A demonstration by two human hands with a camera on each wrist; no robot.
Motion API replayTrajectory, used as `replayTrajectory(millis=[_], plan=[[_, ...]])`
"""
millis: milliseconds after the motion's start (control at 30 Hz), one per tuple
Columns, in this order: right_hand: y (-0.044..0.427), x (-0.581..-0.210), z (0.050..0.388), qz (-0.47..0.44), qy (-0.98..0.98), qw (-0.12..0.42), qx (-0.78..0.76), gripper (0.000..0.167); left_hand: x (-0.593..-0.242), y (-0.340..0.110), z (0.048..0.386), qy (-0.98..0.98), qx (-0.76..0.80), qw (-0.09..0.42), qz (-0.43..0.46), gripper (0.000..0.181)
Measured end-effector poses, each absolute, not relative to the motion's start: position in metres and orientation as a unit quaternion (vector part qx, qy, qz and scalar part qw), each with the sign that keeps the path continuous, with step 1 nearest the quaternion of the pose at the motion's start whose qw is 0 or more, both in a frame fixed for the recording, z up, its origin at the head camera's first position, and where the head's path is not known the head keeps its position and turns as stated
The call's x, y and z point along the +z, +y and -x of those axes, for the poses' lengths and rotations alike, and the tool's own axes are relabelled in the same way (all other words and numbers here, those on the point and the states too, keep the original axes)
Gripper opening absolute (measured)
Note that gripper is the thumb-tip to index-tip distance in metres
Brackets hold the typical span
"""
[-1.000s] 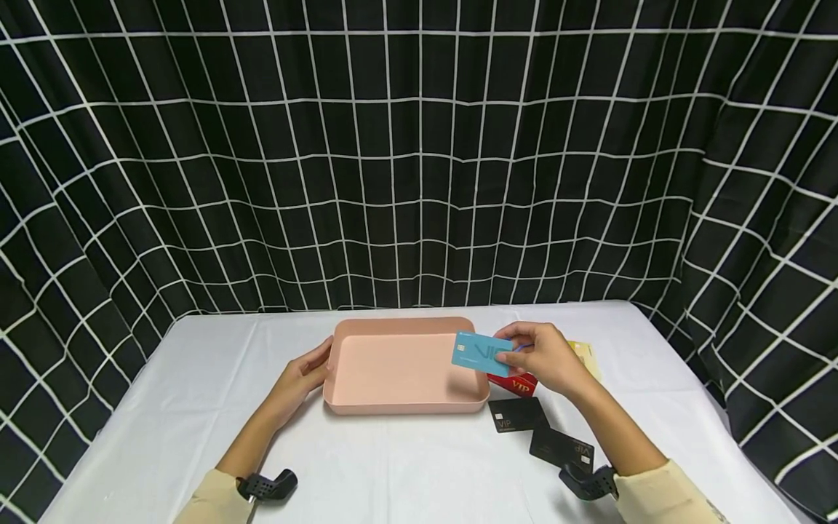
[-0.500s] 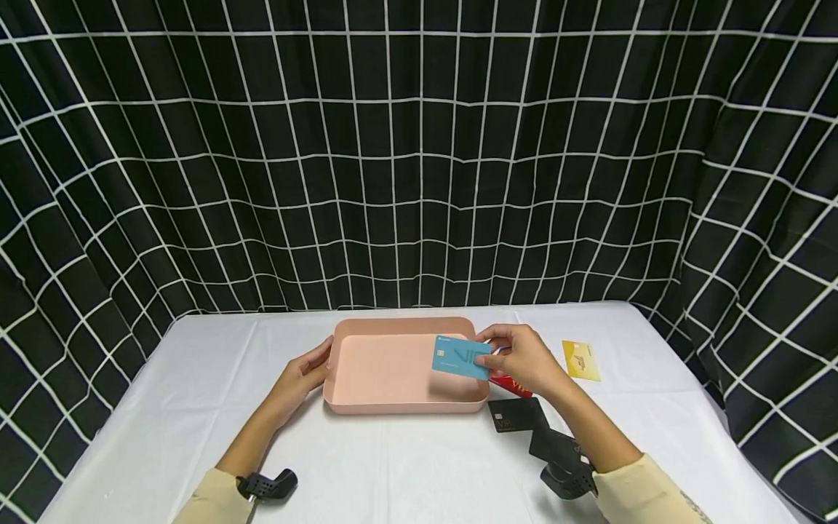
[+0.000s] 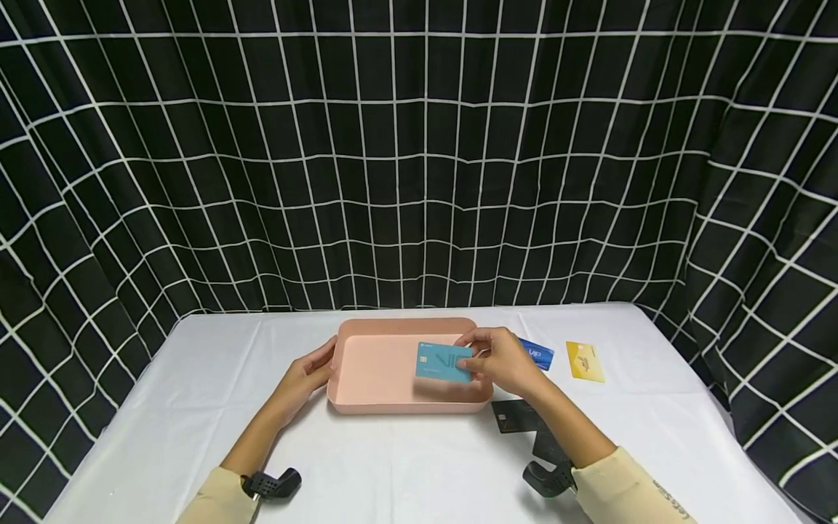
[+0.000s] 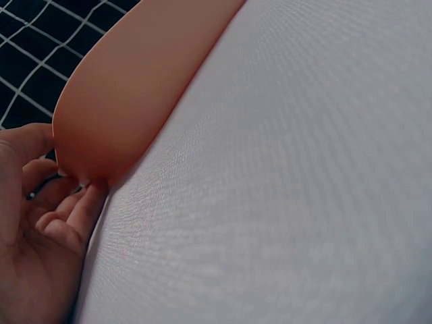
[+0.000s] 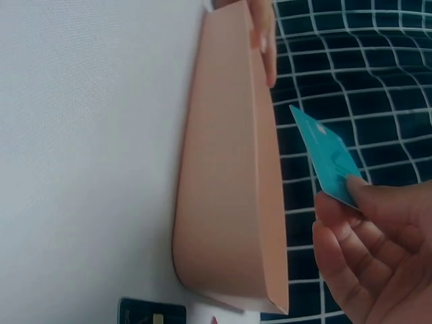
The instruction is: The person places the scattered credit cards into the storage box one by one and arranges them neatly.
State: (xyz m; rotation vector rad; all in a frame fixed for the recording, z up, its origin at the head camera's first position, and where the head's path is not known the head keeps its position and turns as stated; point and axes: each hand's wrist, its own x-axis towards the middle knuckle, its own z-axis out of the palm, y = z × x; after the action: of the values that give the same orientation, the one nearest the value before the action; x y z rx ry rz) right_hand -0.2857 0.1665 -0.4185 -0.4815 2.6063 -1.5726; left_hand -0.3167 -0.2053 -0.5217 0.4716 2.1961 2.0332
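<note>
A light-blue VIP card (image 3: 433, 362) is pinched between the thumb and fingers of my right hand (image 3: 500, 359). It is tilted above the right part of a shallow pink tray (image 3: 374, 367), apart from it, and casts a shadow inside. My left hand (image 3: 302, 378) holds the tray's left end; in the left wrist view its fingers (image 4: 86, 210) curl against the outer wall, low by the cloth. Behind my right hand lies a blue VIP card (image 3: 540, 355), partly hidden. Two black cards (image 3: 513, 416) overlap under my right forearm, which covers part of them.
A yellow card (image 3: 585, 362) lies farther right. Under everything is a white cloth (image 3: 386, 469) on the table. A black curtain with a white grid (image 3: 419, 160) rises behind and at both sides. Each wrist wears a black band (image 3: 271, 484).
My right hand has carried the light-blue card leftward, farther over the tray, uncovering the yellow card and the blue card. The red card is now hidden in the head view. My left hand stays put.
</note>
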Motion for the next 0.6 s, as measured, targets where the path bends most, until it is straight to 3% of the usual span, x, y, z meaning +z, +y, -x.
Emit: replayTrajectory(millis=[600], plan=[[0.135,-0.425,0.296,0.164,0.850,0.023,-0.500,0.021,-0.524,-0.206,0.318,0.721,0.670,0.052,-0.168,0.059]])
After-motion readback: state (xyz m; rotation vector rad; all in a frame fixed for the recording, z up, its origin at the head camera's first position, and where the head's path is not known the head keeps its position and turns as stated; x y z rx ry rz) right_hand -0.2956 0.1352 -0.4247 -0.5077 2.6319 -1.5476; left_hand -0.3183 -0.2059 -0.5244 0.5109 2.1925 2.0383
